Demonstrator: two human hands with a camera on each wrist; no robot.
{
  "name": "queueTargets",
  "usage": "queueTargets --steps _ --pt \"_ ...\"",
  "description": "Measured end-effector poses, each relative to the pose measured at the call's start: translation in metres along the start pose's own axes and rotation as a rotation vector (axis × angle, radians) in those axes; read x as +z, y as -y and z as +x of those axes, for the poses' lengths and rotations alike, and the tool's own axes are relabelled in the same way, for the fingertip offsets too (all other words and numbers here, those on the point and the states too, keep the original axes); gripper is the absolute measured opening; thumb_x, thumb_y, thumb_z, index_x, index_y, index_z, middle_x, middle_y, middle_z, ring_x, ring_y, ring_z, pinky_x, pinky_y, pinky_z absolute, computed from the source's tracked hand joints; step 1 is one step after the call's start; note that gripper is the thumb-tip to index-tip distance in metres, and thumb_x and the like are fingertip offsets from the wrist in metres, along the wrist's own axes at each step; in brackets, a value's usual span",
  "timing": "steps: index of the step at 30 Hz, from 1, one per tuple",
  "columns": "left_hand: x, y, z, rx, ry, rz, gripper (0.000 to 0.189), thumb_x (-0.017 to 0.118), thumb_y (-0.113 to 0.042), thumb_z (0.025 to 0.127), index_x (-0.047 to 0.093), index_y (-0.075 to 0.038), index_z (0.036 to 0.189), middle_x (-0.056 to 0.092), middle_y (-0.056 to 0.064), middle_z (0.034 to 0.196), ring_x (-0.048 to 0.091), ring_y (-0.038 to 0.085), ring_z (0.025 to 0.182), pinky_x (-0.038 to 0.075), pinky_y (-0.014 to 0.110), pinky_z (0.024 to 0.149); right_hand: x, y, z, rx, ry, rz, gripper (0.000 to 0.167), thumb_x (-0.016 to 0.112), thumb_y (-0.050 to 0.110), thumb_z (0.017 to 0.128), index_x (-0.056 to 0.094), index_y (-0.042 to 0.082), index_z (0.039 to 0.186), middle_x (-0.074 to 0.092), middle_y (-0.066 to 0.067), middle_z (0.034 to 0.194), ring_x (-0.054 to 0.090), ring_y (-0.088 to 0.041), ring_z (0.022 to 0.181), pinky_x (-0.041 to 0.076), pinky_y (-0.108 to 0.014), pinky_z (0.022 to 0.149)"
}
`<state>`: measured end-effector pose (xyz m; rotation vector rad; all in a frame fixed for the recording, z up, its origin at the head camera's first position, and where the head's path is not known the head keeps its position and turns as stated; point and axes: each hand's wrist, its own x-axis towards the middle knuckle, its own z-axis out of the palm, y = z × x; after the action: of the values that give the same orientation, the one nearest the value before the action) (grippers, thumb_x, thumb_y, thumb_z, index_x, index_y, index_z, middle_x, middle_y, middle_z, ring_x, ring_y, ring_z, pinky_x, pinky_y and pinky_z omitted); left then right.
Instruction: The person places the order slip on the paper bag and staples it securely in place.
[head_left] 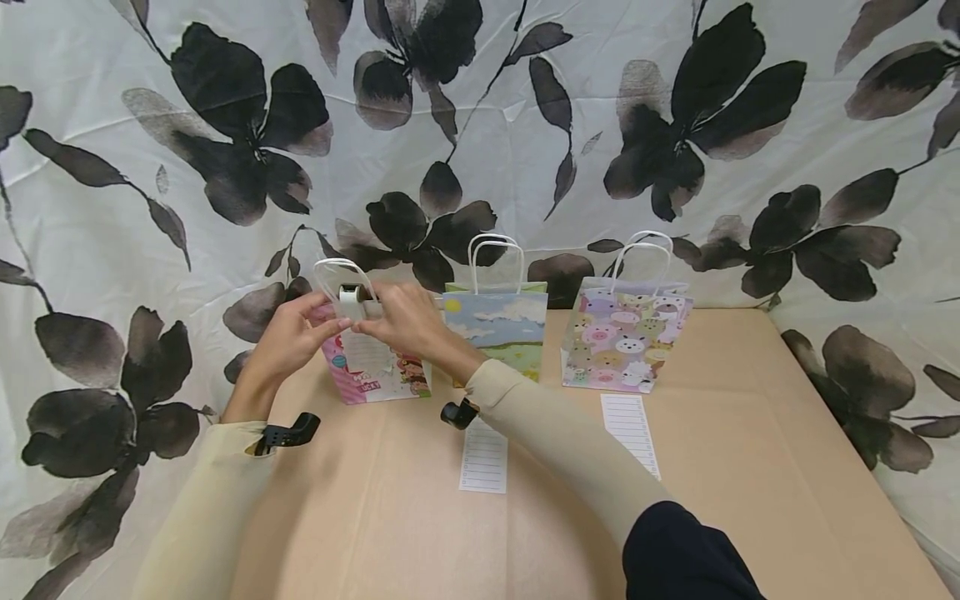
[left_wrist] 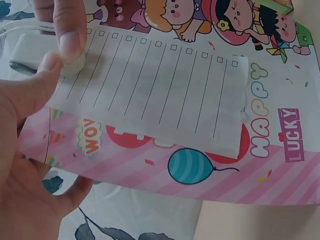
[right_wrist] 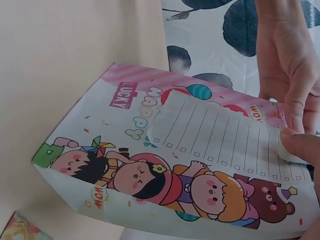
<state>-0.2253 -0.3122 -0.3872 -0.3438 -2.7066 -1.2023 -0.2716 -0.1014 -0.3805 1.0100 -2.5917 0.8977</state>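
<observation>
A pink-and-white paper gift bag [head_left: 349, 385] with cartoon children, a balloon and white handles stands at the left of the table. A lined checklist slip [left_wrist: 165, 90] lies against its front, its upper end under a small white stapler [head_left: 350, 305] at the bag's top edge. My left hand [head_left: 288, 342] pinches the stapler there, thumb in front and other fingers behind the bag. From the other side my right hand [head_left: 408, 321] grips the stapler too, its thumb pressed close to the left thumb. The far side of the stapler is hidden behind the bag and fingers.
A sky-and-meadow gift bag [head_left: 495, 321] stands in the middle, partly behind the right forearm. Farther right is a purple animal-print bag [head_left: 626, 337]. Two checklist slips [head_left: 483, 458] lie before these bags on the brown tabletop [head_left: 750, 467]. A floral cloth [head_left: 517, 150] hangs behind.
</observation>
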Motion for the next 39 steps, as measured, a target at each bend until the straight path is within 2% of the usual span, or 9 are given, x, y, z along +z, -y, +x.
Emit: queueTargets --steps 7,12,17,22,26,29,31,34,39 --pt "0.008 0.000 0.002 0.062 -0.071 0.016 0.033 0.073 -0.005 0.093 0.065 0.001 0.125 0.072 0.021 0.113 0.071 0.036 0.095 0.049 0.013 0.072 0.002 -0.001 0.001 -0.001 -0.015 -0.035 0.037 0.080 0.044 0.086 0.070 0.019 0.111 0.049 0.009 0.066 0.038 -0.007 0.058 0.029 -0.023 0.053" --pt "0.013 0.002 0.003 0.088 -0.123 0.029 0.034 0.072 0.002 0.091 0.064 0.004 0.125 0.072 0.025 0.111 0.072 0.039 0.090 0.048 0.009 0.068 0.004 -0.001 0.002 -0.006 -0.029 -0.046 0.037 0.081 0.044 0.086 0.071 0.019 0.111 0.061 0.009 0.072 0.040 -0.007 0.060 0.032 -0.023 0.053" --pt "0.010 0.001 0.001 0.051 -0.097 0.046 0.034 0.072 -0.007 0.094 0.064 0.003 0.125 0.070 0.023 0.113 0.070 0.038 0.095 0.049 0.013 0.071 0.003 -0.001 0.002 0.033 -0.025 -0.048 0.039 0.082 0.046 0.084 0.072 0.020 0.111 0.067 0.009 0.078 0.048 -0.007 0.062 0.039 -0.024 0.054" --pt "0.001 -0.001 -0.001 0.002 -0.042 0.048 0.038 0.072 -0.021 0.096 0.064 -0.005 0.129 0.071 0.015 0.111 0.060 0.023 0.099 0.045 0.030 0.081 -0.002 -0.001 0.004 0.072 0.031 -0.017 0.049 0.082 0.053 0.081 0.066 0.020 0.113 0.063 0.008 0.079 0.053 -0.009 0.067 0.041 -0.026 0.056" --pt "-0.005 -0.002 -0.004 -0.009 -0.011 0.001 0.036 0.069 -0.021 0.098 0.064 -0.007 0.131 0.069 0.013 0.117 0.055 0.012 0.103 0.044 0.040 0.088 -0.008 0.001 0.004 0.107 0.088 0.068 0.063 0.081 0.056 0.081 0.061 0.020 0.129 0.066 0.006 0.088 0.056 -0.009 0.072 0.043 -0.025 0.059" --pt "-0.006 0.001 -0.004 0.008 -0.022 0.001 0.033 0.065 -0.019 0.101 0.065 -0.006 0.131 0.067 0.015 0.125 0.055 0.007 0.106 0.045 0.045 0.091 -0.011 0.000 0.004 0.068 0.076 0.134 0.078 0.079 0.053 0.084 0.047 0.026 0.149 0.065 0.006 0.093 0.056 -0.008 0.073 0.043 -0.024 0.061" --pt "-0.004 0.003 -0.003 0.025 -0.041 0.026 0.032 0.063 -0.018 0.102 0.066 -0.006 0.131 0.066 0.015 0.127 0.056 0.009 0.107 0.046 0.041 0.092 -0.012 -0.002 0.004 0.017 0.063 0.188 0.083 0.077 0.049 0.087 0.036 0.034 0.157 0.063 0.006 0.091 0.054 -0.008 0.071 0.043 -0.023 0.061" --pt "-0.001 0.005 -0.003 0.054 -0.073 0.085 0.030 0.063 -0.018 0.102 0.067 -0.004 0.128 0.068 0.017 0.122 0.060 0.021 0.103 0.046 0.036 0.085 -0.013 -0.007 0.004 -0.049 0.074 0.285 0.081 0.074 0.044 0.091 0.029 0.041 0.158 0.062 0.005 0.090 0.056 -0.008 0.069 0.045 -0.022 0.061" --pt "0.001 0.004 -0.001 0.064 -0.095 0.111 0.029 0.063 -0.018 0.102 0.068 -0.003 0.125 0.069 0.020 0.116 0.061 0.029 0.098 0.045 0.042 0.080 -0.017 -0.011 0.008 -0.080 0.122 0.428 0.070 0.074 0.034 0.093 0.037 0.026 0.152 0.061 -0.001 0.107 0.064 -0.010 0.081 0.053 -0.021 0.068"
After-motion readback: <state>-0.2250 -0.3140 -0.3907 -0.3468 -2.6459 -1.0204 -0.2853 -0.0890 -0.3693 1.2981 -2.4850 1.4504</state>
